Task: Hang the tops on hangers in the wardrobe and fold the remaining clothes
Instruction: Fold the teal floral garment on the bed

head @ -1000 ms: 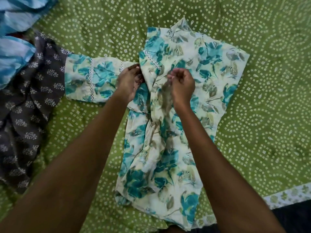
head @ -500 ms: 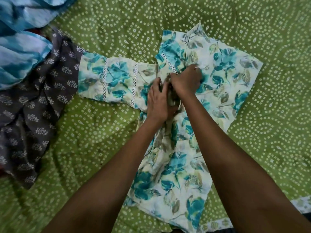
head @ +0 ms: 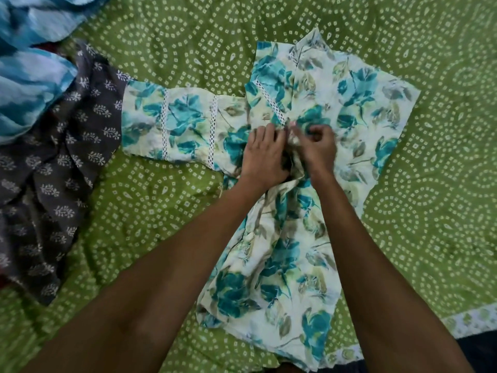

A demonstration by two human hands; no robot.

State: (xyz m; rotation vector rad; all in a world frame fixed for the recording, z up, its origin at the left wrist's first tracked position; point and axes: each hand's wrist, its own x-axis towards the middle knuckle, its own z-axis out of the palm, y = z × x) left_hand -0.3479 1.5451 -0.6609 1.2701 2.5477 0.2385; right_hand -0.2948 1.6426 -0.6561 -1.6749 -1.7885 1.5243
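Green dotted bedspread (head: pixel 166 49) under floral top (head: pixel 357 103), grey printed garment (head: pixel 53 170), blue cloth (head: pixel 29 84).

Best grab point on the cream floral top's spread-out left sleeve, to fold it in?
Probably the cuff end of the cream teal-flowered top's sleeve, approached from the left. It lies flat and extended on the green dotted bedspread, its free edge beside the grey leaf-print garment. Both hands are busy mid-garment.

Both hands, left hand (head: pixel 265 154) and right hand (head: pixel 316 149), pinch the floral top (head: pixel 357 103) on the green bedspread (head: pixel 161 211)
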